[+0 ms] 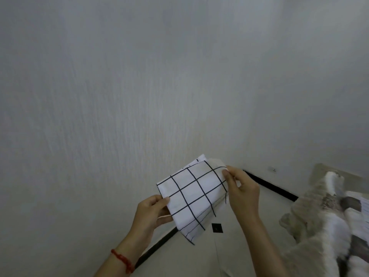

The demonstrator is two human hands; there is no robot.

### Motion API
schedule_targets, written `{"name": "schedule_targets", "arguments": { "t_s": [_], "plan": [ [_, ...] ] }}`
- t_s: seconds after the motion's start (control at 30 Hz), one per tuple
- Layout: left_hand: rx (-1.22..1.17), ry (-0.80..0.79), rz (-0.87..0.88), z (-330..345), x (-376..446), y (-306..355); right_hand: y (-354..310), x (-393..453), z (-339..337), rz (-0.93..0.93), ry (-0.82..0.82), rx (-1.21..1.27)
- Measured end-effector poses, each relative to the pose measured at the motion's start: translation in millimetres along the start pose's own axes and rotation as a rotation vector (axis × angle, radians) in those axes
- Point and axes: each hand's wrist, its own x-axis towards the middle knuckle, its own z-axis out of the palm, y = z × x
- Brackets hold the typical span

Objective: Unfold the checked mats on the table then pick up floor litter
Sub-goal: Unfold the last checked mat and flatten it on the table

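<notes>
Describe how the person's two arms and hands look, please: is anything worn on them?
Both forearms are bare; no sleeves show and no gloves. The left hand has a red beaded bracelet around its wrist. The right hand and its wrist show no ring, watch or band. No markings can be seen on either arm.

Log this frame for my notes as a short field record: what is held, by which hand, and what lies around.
held: folded checked mat, in the air
left hand: grips the mat's lower left edge
right hand: pinches its upper right corner
wrist: red bracelet on the left
floor: pale tiles, one small black square inset, black skirting
right side: fluffy grey-white blanket
table: not in view
</notes>
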Motion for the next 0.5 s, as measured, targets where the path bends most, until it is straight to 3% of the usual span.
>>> {"name": "schedule_targets", "arguments": {
  "t_s": [0.07,0.2,0.33,0.5],
  "plan": [
    [0.027,0.032,0.02,7,14,-3,7,10,0,-0.029,-0.016,-0.041],
    [0.38,0.097,0.242,34,52,-2,25,38,-3,-0.092,-0.145,-0.131],
    [0.543,-0.125,0.458,77,94,26,44,75,-1,-0.179,-0.236,-0.161],
    [0.587,-0.445,0.495,138,142,54,72,124,-10,-0.228,-0.254,-0.21]
  ]
}}
